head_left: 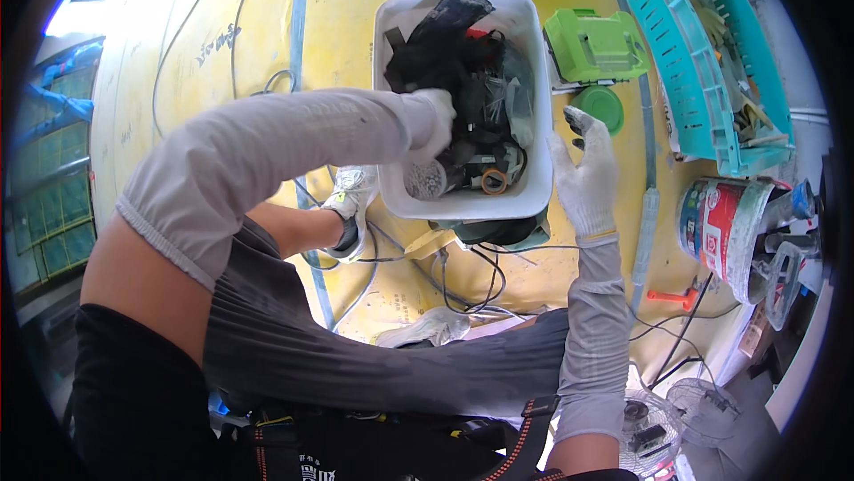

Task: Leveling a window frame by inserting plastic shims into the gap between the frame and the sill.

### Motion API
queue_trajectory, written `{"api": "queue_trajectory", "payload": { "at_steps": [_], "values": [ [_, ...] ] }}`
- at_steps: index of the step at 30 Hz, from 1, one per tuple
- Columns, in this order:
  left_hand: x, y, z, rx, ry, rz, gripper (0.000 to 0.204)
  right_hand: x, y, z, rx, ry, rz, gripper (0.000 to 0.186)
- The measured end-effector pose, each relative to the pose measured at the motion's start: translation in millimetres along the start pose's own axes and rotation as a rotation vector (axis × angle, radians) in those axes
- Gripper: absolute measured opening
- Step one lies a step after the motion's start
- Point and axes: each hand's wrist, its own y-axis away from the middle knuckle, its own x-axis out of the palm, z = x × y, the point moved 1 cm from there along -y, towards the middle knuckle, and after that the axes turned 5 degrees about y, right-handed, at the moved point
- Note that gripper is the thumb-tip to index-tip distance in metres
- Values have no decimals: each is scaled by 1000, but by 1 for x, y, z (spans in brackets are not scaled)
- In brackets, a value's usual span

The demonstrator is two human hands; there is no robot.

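The white bin (pixel 467 208) stands on the yellow floor (pixel 342 27), in front of the person's crossed legs. The left hand (pixel 434 121) reaches across its left edge, against the black cloth (pixel 436 49) inside; its fingers are hidden, so I cannot tell whether they grip anything. The right hand (pixel 587 178) is just outside the right edge, fingers and thumb spread wide and holding nothing; whether the thumb touches the bin, I cannot tell. A green case (pixel 596 45) and a green disc (pixel 600 110) sit close along that edge, with the teal basket (pixel 685 63) further right. Left of the bin, floor runs toward the wall side; a shoe (pixel 354 187) and cables (pixel 503 283) crowd its near left corner and near edge.
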Motion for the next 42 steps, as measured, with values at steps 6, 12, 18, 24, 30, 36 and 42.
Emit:
{"api": "queue_trajectory", "payload": {
  "at_steps": [6,12,18,24,30,36,42],
  "values": [
    [58,-21,16,144,-102,-439,25,8,4,1,-37,-29,15,39],
    [67,-49,-2,69,-226,-582,15,22,-2,12,-124,-15,-15,40],
    [57,-37,5,195,-350,-471,12,31,-3,22,-131,16,-46,40],
    [-5,28,29,262,57,-454,39,12,-4,63,-448,255,-181,44],
    [-22,105,61,-179,671,-803,63,122,4,89,-664,217,615,49],
    [19,96,65,-344,846,-944,68,162,-22,78,-836,414,1126,54],
    [34,87,57,-377,723,-1132,66,153,-43,64,-548,203,1115,69]
  ]
}}
